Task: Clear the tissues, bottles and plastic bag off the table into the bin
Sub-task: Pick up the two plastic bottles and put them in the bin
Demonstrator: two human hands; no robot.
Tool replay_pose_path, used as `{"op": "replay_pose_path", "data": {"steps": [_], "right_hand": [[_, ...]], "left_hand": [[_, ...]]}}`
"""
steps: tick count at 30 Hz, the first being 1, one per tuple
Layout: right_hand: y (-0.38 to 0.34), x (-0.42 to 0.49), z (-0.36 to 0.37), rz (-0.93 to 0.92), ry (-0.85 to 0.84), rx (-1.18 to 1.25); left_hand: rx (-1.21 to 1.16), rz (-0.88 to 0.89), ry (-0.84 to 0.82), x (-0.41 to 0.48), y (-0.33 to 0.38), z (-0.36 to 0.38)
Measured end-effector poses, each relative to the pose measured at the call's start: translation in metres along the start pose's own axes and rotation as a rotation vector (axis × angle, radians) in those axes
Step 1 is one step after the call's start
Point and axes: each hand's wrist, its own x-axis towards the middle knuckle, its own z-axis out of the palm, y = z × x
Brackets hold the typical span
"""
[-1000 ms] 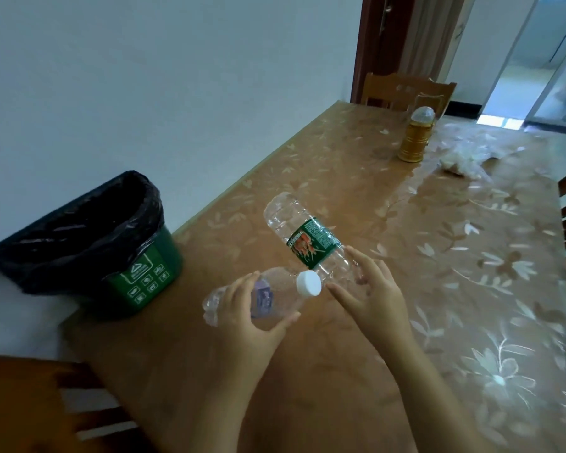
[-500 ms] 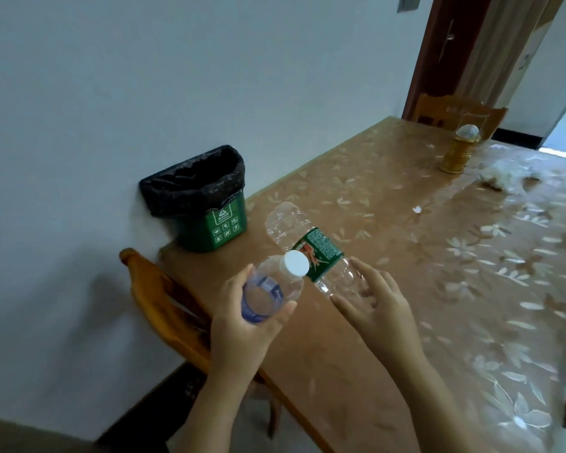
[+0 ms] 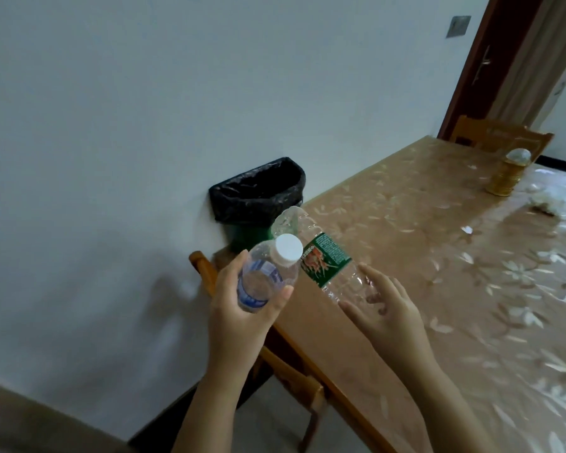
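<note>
My left hand is shut on a small clear bottle with a blue label and a white cap, held up off the table's near corner. My right hand is closed around the neck end of a larger clear bottle with a green label, whose base points toward the bin. The green bin with a black liner stands on the table's corner against the wall, just beyond both bottles. A crumpled clear plastic bag lies at the far right of the table.
A golden jar with a clear domed lid stands at the table's far end. A wooden chair is tucked under the near edge, and another chair stands at the far end by a doorway. A small white scrap lies mid-table.
Both hands have lifted their bottles. The view has swung left and pulled back, so the bin now sits further off near the middle of the frame.
</note>
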Motion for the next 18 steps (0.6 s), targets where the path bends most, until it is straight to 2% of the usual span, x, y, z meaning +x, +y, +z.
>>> {"op": "replay_pose_path", "data": {"steps": [9, 18], "right_hand": [[-0.037, 0.029, 0.08, 0.057, 0.031, 0.018], [-0.021, 0.1, 0.088, 0.065, 0.113, -0.066]], "left_hand": [[0.071, 0.12, -0.022, 0.066, -0.053, -0.065], [0.151, 0.253, -0.076, 0.134, -0.084, -0.041]]}}
